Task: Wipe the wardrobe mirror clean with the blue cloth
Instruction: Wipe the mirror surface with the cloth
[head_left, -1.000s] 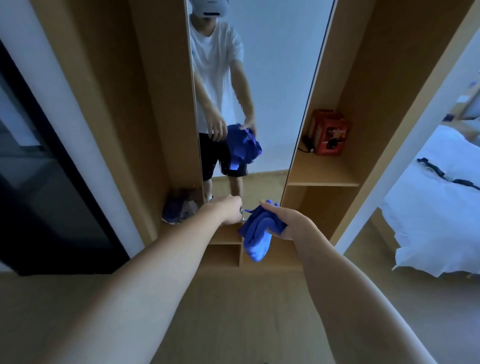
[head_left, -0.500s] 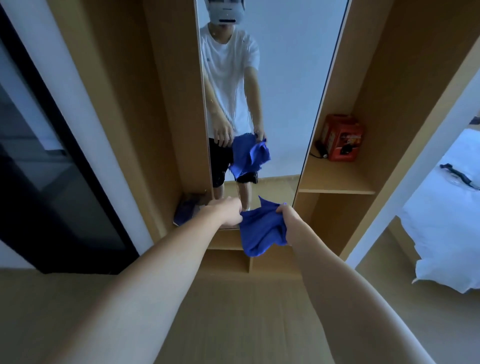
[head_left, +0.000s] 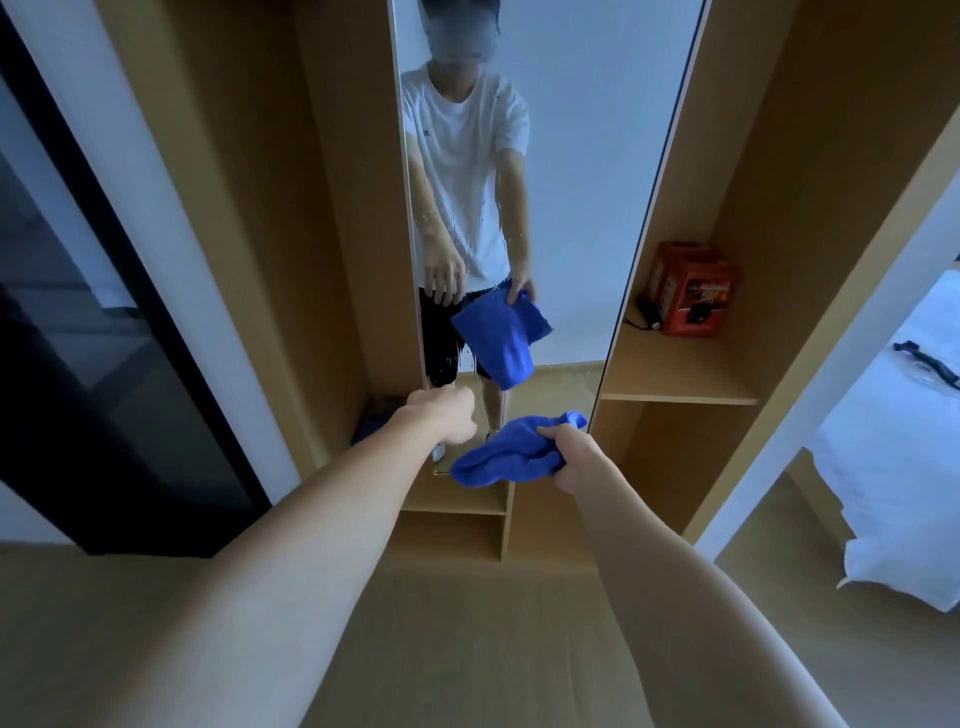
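One blue cloth (head_left: 506, 457) hangs bunched in front of the bottom edge of the wardrobe mirror (head_left: 571, 171), whose glass is streaked with droplets. The right hand (head_left: 574, 457) grips the cloth, thumb and fingers curled round its upper fold. The left hand (head_left: 447, 415) reaches beside it, apart from the cloth, fingers loosely curled on nothing. To the right, a red box (head_left: 693, 288) stands on a wooden shelf (head_left: 675, 384), and farther right lies a white bed (head_left: 893, 467).

Blue cloth (head_left: 506, 457) in right hand (head_left: 574, 460)
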